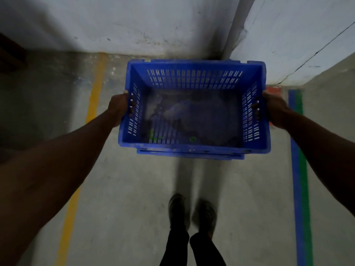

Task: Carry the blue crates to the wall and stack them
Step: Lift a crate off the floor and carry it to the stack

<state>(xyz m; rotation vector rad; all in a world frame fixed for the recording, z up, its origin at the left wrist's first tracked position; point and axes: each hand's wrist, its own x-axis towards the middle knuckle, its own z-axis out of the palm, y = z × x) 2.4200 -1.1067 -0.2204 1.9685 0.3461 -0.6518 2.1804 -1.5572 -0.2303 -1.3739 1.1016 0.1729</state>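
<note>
A blue slotted plastic crate [194, 73] is in the middle of the view, held by both side handles close to the pale wall [119, 24]. My left hand [118, 109] grips its left handle, and my right hand [275, 110] grips the right one. Below its near rim shows the edge of a second blue crate [190, 155], directly underneath it. Whether the two crates touch I cannot tell. The upper crate holds a few green scraps on its bottom and nothing else.
The wall forms a corner with a pillar [295, 35] at the right. A yellow floor line [94, 104] runs at the left, and a blue and green line [299, 169] at the right. A red patch [273, 91] sits by the pillar. My feet [192, 214] stand behind the crates.
</note>
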